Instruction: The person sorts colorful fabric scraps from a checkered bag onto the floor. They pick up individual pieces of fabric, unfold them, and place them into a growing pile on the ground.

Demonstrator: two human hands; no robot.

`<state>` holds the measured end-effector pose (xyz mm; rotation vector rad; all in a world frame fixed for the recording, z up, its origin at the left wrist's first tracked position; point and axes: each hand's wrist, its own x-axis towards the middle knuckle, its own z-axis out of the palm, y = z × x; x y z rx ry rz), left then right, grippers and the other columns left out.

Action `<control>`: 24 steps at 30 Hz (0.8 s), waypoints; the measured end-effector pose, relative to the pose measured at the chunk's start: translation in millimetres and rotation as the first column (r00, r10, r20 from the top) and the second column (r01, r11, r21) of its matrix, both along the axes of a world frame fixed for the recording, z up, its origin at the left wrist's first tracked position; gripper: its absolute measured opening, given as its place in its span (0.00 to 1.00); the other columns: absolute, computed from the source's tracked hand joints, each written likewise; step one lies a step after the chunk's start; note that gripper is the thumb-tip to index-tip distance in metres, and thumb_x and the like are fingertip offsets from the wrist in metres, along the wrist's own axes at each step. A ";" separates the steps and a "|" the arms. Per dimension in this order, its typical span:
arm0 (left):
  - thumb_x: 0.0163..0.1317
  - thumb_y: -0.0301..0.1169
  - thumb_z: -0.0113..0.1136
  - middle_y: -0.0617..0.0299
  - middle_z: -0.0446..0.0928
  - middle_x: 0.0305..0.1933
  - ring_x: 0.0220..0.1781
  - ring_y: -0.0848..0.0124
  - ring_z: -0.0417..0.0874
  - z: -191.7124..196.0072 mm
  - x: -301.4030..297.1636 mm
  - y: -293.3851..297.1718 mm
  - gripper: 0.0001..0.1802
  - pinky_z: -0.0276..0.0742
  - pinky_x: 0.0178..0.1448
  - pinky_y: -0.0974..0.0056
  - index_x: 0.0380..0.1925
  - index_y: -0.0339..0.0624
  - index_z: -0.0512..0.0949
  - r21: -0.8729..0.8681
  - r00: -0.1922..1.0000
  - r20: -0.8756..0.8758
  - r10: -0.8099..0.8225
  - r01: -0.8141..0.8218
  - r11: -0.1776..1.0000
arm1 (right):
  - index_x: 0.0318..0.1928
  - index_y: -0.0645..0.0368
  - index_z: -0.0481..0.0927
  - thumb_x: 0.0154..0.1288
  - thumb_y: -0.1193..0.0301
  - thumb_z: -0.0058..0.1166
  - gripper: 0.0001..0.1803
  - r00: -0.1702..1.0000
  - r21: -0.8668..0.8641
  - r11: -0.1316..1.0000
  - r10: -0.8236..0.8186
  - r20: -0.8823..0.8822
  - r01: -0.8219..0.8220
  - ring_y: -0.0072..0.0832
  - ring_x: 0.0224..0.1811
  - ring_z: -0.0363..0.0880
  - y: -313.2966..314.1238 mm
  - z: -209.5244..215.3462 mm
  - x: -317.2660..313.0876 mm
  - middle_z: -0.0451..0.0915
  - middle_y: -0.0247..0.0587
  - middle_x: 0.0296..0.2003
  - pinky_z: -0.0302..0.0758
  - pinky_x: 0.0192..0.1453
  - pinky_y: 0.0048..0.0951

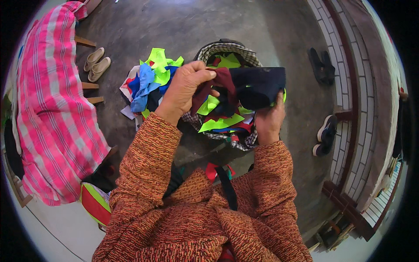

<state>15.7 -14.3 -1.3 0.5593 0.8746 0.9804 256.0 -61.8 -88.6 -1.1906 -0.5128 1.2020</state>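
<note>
My left hand (185, 89) is closed, thumb and finger pinching a maroon cloth scrap (225, 83). My right hand (269, 122) grips a dark navy cloth piece (258, 83) from below, by its right side. The two pieces meet between my hands; whether they are joined I cannot tell. Both are held up over a bag with a checked lining (245, 53), which is full of neon-green, maroon and blue scraps (222, 123). To its left on the floor lies a loose heap of blue, neon-green, white and dark scraps (146, 85).
A pink checked cloth (56, 100) covers furniture with wooden legs at the left. Beige shoes (99, 70) stand beside it. Black shoes (321, 65) and dark sneakers (326, 134) are at the right, by a brick-patterned side (349, 87). Small scraps (211, 171) lie close to my body.
</note>
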 end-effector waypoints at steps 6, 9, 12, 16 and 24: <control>0.57 0.21 0.53 0.59 0.74 0.35 0.32 0.68 0.81 -7.2 -16.3 4.2 0.06 0.84 0.32 0.62 0.35 0.40 0.70 0.048 0.974 -0.147 0.170 -0.164 0.985 | 0.57 0.61 0.69 0.70 0.60 0.43 0.22 0.858 -0.108 0.973 -0.231 -0.459 0.204 0.37 0.57 0.72 9.9 39.6 -6.5 0.73 0.41 0.54 0.67 0.62 0.42; 0.55 0.19 0.48 0.58 0.73 0.42 0.39 0.67 0.80 -5.3 -19.6 7.3 0.16 0.83 0.39 0.60 0.45 0.36 0.71 0.051 0.951 -0.202 0.236 -0.230 0.972 | 0.56 0.63 0.69 0.70 0.63 0.44 0.20 0.882 -0.045 0.972 -0.229 -0.412 0.232 0.36 0.54 0.74 7.1 37.4 6.9 0.74 0.42 0.53 0.70 0.60 0.38; 0.56 0.20 0.47 0.60 0.73 0.41 0.41 0.69 0.79 -6.1 -23.5 10.2 0.16 0.82 0.41 0.62 0.46 0.36 0.71 0.083 0.928 -0.193 0.318 -0.307 0.948 | 0.55 0.60 0.72 0.70 0.57 0.44 0.22 0.958 -0.041 0.963 -0.270 -0.101 0.267 0.38 0.54 0.74 4.9 15.6 19.0 0.75 0.40 0.53 0.71 0.59 0.43; 0.55 0.19 0.45 0.60 0.76 0.40 0.40 0.71 0.79 -0.7 -20.0 9.9 0.15 0.80 0.41 0.65 0.44 0.34 0.73 0.115 0.945 -0.121 0.304 -0.291 0.950 | 0.54 0.60 0.73 0.70 0.58 0.44 0.21 0.966 -0.041 0.965 -0.257 0.012 0.258 0.35 0.51 0.76 7.9 29.7 11.3 0.77 0.39 0.50 0.74 0.56 0.40; 0.60 0.27 0.48 0.58 0.77 0.42 0.42 0.70 0.79 -0.8 24.7 -15.3 0.17 0.76 0.49 0.67 0.49 0.34 0.74 0.076 0.984 -0.106 -0.142 0.150 0.986 | 0.54 0.63 0.71 0.68 0.69 0.47 0.17 0.962 -0.001 0.994 0.106 0.250 -0.109 0.34 0.50 0.76 -4.0 53.7 -27.6 0.77 0.44 0.47 0.74 0.53 0.36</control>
